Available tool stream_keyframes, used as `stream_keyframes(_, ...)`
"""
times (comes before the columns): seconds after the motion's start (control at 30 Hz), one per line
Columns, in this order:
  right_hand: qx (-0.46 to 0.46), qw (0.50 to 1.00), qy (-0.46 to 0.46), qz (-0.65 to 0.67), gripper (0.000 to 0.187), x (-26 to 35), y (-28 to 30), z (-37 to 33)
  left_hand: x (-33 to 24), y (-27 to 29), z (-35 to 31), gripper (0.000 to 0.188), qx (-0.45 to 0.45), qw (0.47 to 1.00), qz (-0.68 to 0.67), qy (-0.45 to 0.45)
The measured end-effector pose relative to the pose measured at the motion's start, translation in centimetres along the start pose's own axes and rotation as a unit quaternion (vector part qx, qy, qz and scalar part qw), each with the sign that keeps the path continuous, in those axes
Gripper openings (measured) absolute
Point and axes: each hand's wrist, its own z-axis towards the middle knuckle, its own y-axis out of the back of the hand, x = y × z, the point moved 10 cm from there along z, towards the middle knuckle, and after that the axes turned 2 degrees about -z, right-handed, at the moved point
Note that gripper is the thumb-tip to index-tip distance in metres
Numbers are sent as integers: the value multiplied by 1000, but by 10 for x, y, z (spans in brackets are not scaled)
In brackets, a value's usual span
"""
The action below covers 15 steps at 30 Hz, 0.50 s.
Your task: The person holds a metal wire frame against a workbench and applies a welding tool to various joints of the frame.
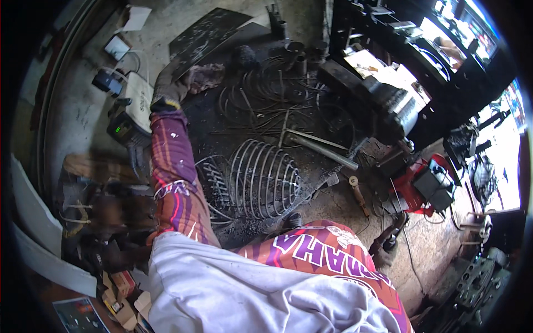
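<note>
My left arm reaches far forward in a patterned purple and orange sleeve. My left hand (167,91), in a grey work glove, is at the edge of the dark metal table, beside a crumpled brownish cloth (205,77); its fingers do not show clearly. Low on the right, my gloved right hand (383,256) is closed round a dark-handled tool (393,236), whose kind I cannot make out. Between my arms lies a cone-shaped cage of metal rings (264,180), with a small coil spring shape (216,180) at its left.
Several wire loops (250,102) and a steel T-shaped hammer or bar (322,149) lie on the dark table. A welding machine (130,119) with a green display stands at left. A wooden-handled tool (358,194) and a red machine (422,186) are at right, with cables around.
</note>
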Motion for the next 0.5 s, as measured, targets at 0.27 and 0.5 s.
stream_keyframes(0.27,-11,999,-2,-30,35,42,-16,-4,55,38,7,28,-18,993,118,18)
stream_keyframes(0.5,-55,998,-28,-21,36,41,2,-26,141,45,30,42,-65,968,230,71)
